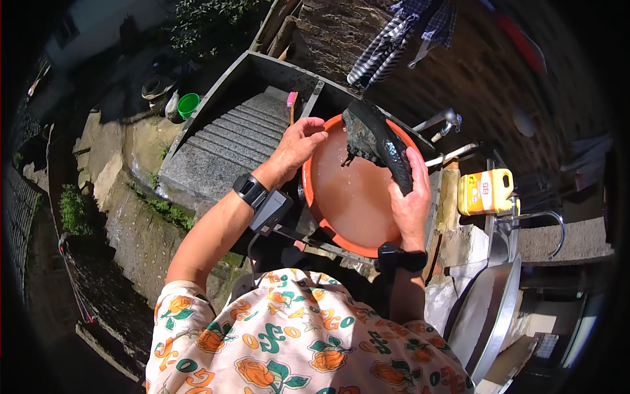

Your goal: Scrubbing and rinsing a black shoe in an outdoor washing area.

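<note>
An orange plastic basin (315, 216) of cloudy brownish water stands in the stone wash sink. Over it, my right hand (413, 197) grips a wet shoe (366, 130) with a dark sole and a camouflage-patterned upper, tilted above the water. My left hand (300, 143) is at the basin's left rim, fingers curled and apart, with nothing seen in it. A scrub brush (293, 101) with pink bristles and a wooden handle lies on the ribbed stone washboard (231, 133), just beyond my left hand.
A metal tap (445, 120) juts from the wall side behind the basin. A yellow jug (485, 192) stands at the right, near a curved faucet (553, 216) and a large metal pan or lid (499, 315). Striped cloth (379, 59) hangs above. A green bucket (188, 105) sits beyond the sink's left edge.
</note>
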`<state>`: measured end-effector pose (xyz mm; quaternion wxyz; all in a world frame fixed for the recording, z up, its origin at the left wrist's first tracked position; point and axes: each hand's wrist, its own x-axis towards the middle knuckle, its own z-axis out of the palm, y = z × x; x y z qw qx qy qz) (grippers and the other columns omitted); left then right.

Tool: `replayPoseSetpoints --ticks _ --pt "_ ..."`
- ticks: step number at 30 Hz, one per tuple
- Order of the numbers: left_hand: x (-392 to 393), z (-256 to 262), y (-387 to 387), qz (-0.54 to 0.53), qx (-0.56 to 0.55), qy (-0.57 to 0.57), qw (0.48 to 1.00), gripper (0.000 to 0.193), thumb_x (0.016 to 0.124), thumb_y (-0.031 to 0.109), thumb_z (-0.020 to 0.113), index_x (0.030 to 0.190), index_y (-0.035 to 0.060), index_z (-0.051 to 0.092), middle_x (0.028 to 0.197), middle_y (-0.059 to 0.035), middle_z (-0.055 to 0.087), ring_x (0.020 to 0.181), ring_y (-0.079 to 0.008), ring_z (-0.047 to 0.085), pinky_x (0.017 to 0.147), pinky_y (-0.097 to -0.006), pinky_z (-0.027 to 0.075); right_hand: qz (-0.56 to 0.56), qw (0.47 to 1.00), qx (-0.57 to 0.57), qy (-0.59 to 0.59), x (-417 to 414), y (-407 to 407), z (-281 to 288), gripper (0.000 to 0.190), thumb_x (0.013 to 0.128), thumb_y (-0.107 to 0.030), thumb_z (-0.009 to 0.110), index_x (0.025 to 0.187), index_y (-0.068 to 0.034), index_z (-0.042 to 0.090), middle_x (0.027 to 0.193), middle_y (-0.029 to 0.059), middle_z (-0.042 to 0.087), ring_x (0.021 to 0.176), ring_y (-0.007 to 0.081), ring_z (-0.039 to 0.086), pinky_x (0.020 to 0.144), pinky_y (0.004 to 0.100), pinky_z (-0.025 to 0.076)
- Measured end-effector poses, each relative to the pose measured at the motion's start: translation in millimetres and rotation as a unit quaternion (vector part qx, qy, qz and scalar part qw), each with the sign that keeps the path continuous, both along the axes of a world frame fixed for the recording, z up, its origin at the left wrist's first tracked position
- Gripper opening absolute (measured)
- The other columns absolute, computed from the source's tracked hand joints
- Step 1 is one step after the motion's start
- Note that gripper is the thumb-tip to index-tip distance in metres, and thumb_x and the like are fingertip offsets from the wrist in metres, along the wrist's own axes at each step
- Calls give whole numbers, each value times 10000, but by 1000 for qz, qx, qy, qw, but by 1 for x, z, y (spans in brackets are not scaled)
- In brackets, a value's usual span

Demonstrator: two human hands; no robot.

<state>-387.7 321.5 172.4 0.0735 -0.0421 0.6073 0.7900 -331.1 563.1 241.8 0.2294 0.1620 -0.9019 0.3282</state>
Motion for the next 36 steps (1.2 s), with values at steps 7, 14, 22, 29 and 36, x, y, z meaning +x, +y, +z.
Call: replayPoseSetpoints --ticks 7,14,22,29,36 --pt "32 -6 -38 145 262 -217 929 791 880 708 450 1373 91 398 1436 -126 347 1269 -293 392 1031 -725 207 141 985 -69 -69 5 -70 7 638 703 90 535 1332 -7 487 1330 162 515 1240 293 511 1043 373 418" --pt "47 -8 -19 150 515 -101 838 640 962 636 282 1130 112 609 1044 -71 664 937 -253 631 844 -502 499 193 978 -33 -75 19 -105 -12 670 703 91 551 1359 -7 455 1356 161 490 1269 320 475 1061 398 398" --pt "30 -40 8 232 610 -43 757 238 928 310 555 785 124 595 672 -53 592 578 -196 592 536 -363 505 233 968 56 -79 42 -114 -16 694 685 83 559 1364 -4 439 1376 196 446 1285 356 444 1082 422 370" --pt "28 -49 4 252 468 -137 836 269 950 264 500 770 84 587 651 -72 592 532 -198 584 494 -349 492 216 963 -10 -158 42 -101 -32 633 751 58 541 1374 -14 451 1360 145 481 1265 273 479 1059 367 387" --pt "36 -69 -9 300 360 -182 864 290 961 234 455 793 72 626 676 -74 614 593 -197 608 586 -350 516 232 954 -30 -188 39 -102 -54 595 787 36 570 1367 8 444 1315 174 508 1221 301 509 1023 381 419"
